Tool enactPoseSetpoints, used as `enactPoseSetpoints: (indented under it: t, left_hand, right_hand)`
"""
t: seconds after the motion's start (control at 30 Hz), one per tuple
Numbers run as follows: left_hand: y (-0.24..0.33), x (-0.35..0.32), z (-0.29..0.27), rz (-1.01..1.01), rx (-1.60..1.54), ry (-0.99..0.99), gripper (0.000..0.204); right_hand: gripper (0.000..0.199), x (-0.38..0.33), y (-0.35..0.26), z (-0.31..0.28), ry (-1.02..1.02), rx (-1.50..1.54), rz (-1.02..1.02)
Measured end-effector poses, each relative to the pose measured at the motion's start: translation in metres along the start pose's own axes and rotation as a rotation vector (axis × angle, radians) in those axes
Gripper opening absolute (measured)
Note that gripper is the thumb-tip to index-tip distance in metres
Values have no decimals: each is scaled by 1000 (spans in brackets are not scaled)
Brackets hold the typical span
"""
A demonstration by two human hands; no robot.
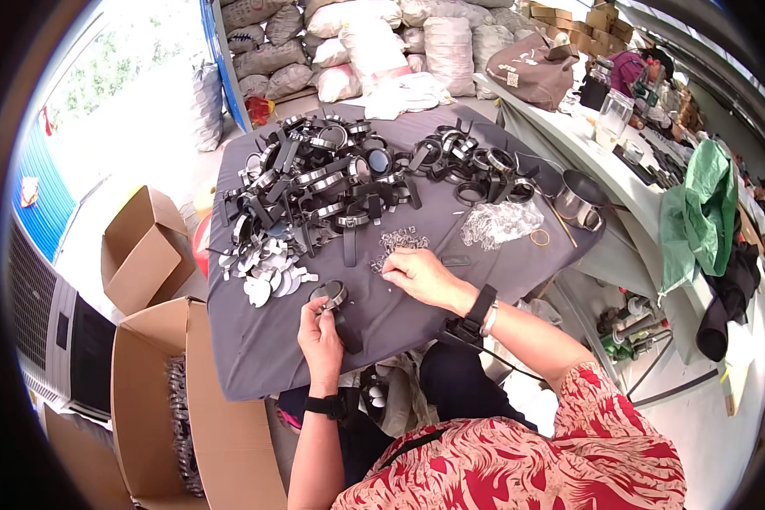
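Note:
My left hand holds a round black-and-silver ring part with a black handle just above the grey cloth-covered table. My right hand rests on the cloth with its fingertips pinched at a small heap of tiny metal pieces. A big pile of black ring-and-handle parts lies beyond both hands. Flat silver discs lie to the left of my left hand.
A second heap of black rings and a clear bag of small parts lie right, by a steel pot. Open cardboard boxes stand left. Stacked sacks stand behind; a cluttered white bench runs along the right.

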State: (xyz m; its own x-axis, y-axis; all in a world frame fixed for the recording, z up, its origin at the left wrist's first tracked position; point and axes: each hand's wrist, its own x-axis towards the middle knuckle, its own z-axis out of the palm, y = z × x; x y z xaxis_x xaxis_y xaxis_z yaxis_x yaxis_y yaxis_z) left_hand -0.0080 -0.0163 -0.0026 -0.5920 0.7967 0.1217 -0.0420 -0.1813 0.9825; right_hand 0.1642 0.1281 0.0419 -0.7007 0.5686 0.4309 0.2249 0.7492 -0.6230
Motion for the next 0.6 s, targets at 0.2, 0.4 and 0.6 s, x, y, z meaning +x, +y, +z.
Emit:
enactPoseSetpoints:
  t: [0.2, 0.4, 0.6]
  left_hand:
    - [0, 3, 5, 13, 50, -11, 15]
    - [0, 2, 2, 5, 42, -3, 15]
    - [0, 3, 5, 15, 77, 2, 16]
  right_hand:
    - [8, -28, 64, -62, 272, -91, 307]
    - [10, -15, 65, -67, 170, -137, 290]
    - [12, -4, 39, -37, 79, -264, 77]
